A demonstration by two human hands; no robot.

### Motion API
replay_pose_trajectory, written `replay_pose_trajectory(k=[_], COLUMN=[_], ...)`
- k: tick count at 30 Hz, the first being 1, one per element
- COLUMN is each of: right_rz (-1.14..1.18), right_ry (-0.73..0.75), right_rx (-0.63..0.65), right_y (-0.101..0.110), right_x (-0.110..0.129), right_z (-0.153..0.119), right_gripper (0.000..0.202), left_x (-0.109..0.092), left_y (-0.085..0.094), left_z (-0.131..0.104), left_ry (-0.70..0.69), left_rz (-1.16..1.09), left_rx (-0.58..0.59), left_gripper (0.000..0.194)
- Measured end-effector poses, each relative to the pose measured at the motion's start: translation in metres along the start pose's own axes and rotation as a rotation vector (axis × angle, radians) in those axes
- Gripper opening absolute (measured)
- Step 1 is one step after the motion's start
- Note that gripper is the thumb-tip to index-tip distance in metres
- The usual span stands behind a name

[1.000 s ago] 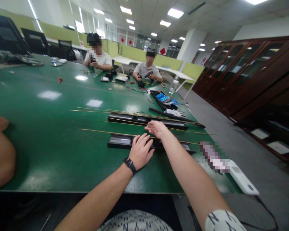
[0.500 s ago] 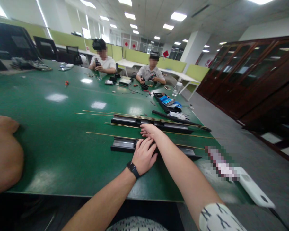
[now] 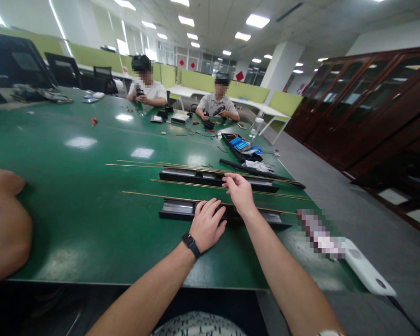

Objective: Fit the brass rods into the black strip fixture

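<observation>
A near black channel with a silvery inside lies across the table in front of me. My left hand, with a dark watch on its wrist, rests over its middle, fingers laid out and touching it. My right hand is raised above the gap between this channel and a similar far black channel. Its fingers are curled together at the far channel's front edge; whether they pinch anything is too small to tell. A thin brass-coloured rod runs along the near channel, partly behind my hands. More thin rods lie along the far one.
A long black bar, white gloves and a black tray of blue items lie beyond. To the right is a white power strip. Someone's bent arm rests at left. Two people sit across the green table.
My right hand has moved to the right and drawn its spread fingers together. My left hand stays on the near channel. The whole view has shifted slightly.
</observation>
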State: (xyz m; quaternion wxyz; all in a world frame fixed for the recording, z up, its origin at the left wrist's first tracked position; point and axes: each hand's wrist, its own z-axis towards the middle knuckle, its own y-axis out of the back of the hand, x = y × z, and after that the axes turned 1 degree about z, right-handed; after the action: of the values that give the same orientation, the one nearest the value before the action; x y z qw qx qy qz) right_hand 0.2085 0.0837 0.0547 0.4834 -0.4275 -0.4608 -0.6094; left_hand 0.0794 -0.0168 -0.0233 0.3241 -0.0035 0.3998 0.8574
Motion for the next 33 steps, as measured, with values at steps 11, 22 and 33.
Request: replay_pose_trajectory(k=[11,22,33], right_rz=[-0.293,-0.288,-0.298], right_ry=[0.314,0.266,0.126], right_rx=[-0.670,-0.773,-0.517], right_y=[0.109,0.135,0.128], right_x=[-0.071,-0.088,-0.088], right_z=[-0.081,-0.085,-0.092], right_gripper=[0.034,0.031,0.045], left_x=[0.000,0.006,0.008], left_y=[0.000,-0.004,-0.002], left_z=[0.000,-0.002,-0.001], left_ry=[0.000,-0.004,0.038], left_rz=[-0.005,0.031,0.068], left_rx=[-0.009,-0.026,-0.023], left_gripper=[0.036,0.042,0.040])
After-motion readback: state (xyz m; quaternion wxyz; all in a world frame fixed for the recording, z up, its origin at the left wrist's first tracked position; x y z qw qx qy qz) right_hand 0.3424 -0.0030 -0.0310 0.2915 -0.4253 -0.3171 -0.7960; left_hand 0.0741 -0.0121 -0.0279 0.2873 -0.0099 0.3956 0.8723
